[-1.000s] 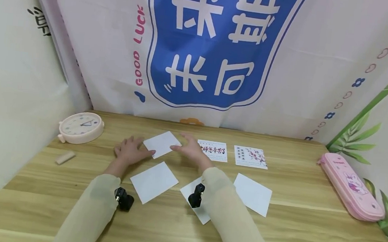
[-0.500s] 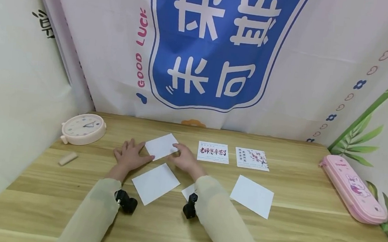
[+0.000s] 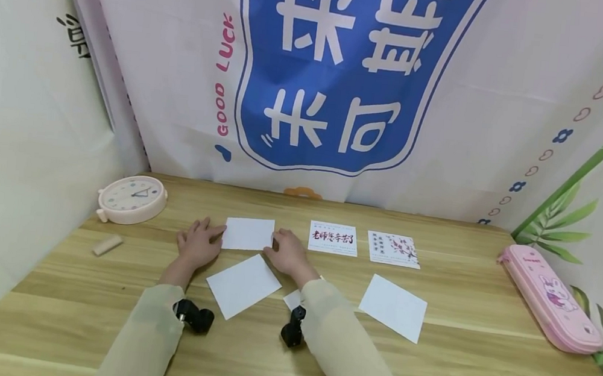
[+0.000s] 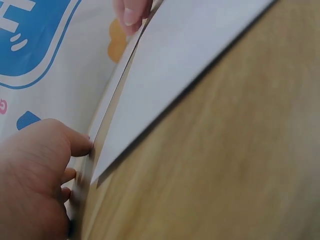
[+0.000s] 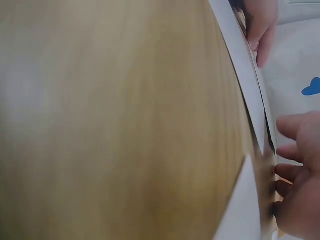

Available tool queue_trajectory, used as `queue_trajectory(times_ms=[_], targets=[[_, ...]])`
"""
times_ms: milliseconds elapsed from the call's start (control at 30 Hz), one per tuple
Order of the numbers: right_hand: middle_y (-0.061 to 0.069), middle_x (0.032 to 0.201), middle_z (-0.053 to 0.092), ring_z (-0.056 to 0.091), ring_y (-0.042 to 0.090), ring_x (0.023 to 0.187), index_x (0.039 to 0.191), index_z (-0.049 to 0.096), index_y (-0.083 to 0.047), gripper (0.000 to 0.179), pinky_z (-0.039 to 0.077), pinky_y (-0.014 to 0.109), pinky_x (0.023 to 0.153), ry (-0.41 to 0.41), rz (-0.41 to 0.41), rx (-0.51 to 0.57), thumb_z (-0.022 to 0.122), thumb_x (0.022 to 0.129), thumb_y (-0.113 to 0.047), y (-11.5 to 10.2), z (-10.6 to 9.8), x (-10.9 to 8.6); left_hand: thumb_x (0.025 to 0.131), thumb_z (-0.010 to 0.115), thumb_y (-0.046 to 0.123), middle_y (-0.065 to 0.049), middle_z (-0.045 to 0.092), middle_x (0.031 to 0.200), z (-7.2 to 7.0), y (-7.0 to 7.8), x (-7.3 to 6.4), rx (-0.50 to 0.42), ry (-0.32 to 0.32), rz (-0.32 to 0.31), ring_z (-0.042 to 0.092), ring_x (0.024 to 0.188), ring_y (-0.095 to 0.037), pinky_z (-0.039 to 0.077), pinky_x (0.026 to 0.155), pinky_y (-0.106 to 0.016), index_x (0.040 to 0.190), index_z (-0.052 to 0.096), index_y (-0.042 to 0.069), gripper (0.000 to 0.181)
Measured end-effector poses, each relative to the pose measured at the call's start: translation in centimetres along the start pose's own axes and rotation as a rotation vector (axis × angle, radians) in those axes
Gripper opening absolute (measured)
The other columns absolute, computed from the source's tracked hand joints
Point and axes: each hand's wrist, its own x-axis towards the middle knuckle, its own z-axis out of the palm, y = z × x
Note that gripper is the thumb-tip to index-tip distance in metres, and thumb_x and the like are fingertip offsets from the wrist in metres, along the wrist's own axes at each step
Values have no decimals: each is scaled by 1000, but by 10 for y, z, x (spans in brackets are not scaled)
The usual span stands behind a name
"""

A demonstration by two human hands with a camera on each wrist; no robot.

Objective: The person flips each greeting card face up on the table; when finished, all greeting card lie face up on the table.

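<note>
A blank white card (image 3: 248, 234) lies squared up on the wooden table between my two hands. My left hand (image 3: 200, 245) rests at its left edge, thumb touching the border and the other fingers spread on the wood. At the opposite edge, my right hand (image 3: 288, 253) touches the card with loosely bent fingers. Right of it are a card with red lettering (image 3: 333, 238) and a card with a blossom print (image 3: 395, 249). Nearer lies a second blank card (image 3: 243, 286), turned at an angle. The right sleeve mostly hides another blank card (image 3: 292, 299).
One more tilted blank card (image 3: 393, 307) lies right of the right forearm. A round white clock (image 3: 132, 199) and a small beige block (image 3: 107, 245) sit at the left. A pink pencil case (image 3: 551, 300) stands by the right wall. A printed cloth (image 3: 192, 80) hangs behind.
The blank card between my hands has turned from slanted to straight, in line with the two printed cards. My right hand has drawn back a little from the lettered card, uncovering it.
</note>
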Motion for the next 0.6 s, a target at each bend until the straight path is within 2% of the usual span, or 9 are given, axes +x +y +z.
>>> queue_trajectory(times_ms=[67, 100, 233, 400, 600], targets=[[16, 120, 46, 39, 28, 113, 99, 57, -2, 26, 29, 36, 95, 13, -8, -55, 53, 85, -23, 0, 3, -1, 86, 45, 15, -26, 19, 135, 1, -1, 1, -7, 7, 1, 7, 123, -42, -5, 90, -61, 122, 49, 6, 37], [16, 123, 43, 37, 29, 115, 104, 57, -2, 28, 27, 36, 96, 22, -6, -66, 53, 84, -22, 1, 4, -1, 86, 44, 14, -26, 19, 135, 1, -2, 1, -5, 11, 4, 7, 123, -42, -5, 90, -61, 121, 49, 6, 37], [16, 123, 44, 37, 29, 114, 110, 55, -1, 34, 27, 37, 95, 76, -8, -42, 56, 82, -20, 0, 9, -3, 86, 45, 14, -26, 21, 134, 2, -4, 0, 15, 38, 11, 9, 122, -42, -4, 90, -61, 121, 50, 7, 36], [15, 124, 44, 36, 28, 116, 111, 55, -1, 36, 25, 38, 97, 109, 43, 31, 58, 80, -20, 0, 11, -4, 86, 49, 29, -26, 22, 134, 5, -3, -1, 53, 61, 13, 12, 121, -43, 0, 89, -62, 121, 50, 9, 40], [14, 123, 45, 37, 27, 116, 109, 56, -2, 37, 25, 37, 97, 123, 91, 65, 61, 78, -20, 0, 10, -2, 79, 53, 49, -26, 22, 134, 5, 5, 1, 94, 52, -11, 13, 120, -44, 3, 88, -62, 124, 47, 9, 60]])
